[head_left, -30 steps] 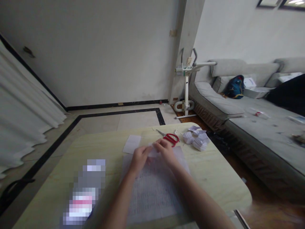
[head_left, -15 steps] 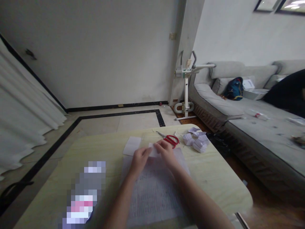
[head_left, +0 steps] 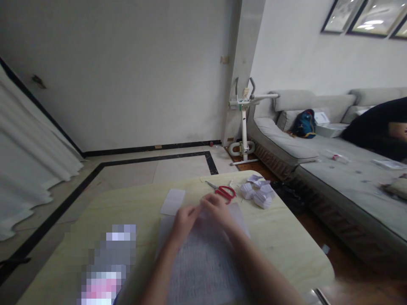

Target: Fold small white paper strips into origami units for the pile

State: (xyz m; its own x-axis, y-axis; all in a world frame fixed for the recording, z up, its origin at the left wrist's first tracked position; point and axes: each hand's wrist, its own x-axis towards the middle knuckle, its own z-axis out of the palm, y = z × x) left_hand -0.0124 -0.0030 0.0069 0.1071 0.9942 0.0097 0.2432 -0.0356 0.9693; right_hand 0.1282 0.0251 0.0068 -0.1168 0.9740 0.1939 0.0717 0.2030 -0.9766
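Note:
Over the top part of a large written sheet of paper [head_left: 206,267], my two hands meet with fingertips pinched together. My left hand [head_left: 185,221] and my right hand [head_left: 217,208] are both closed on a small piece of white paper, which the fingers now almost wholly hide. Just beyond my right hand lie red-handled scissors [head_left: 225,192], blades pointing to the far left. A blank white paper rectangle [head_left: 173,201] rests flat beyond my left hand. To the right of the scissors sits a loose group of folded paper pieces [head_left: 259,192].
Everything lies on a pale wooden table [head_left: 286,250] with rounded corners. A pixelated object [head_left: 106,262] occupies its left side. A grey sofa [head_left: 286,146] with a blue backpack [head_left: 304,123] stands at right, where a person in dark clothing [head_left: 378,127] leans in. An exercise machine [head_left: 244,123] stands behind.
My hands have drawn closer together, covering the small paper that showed between them. The view has tilted slightly upward and turned to the right.

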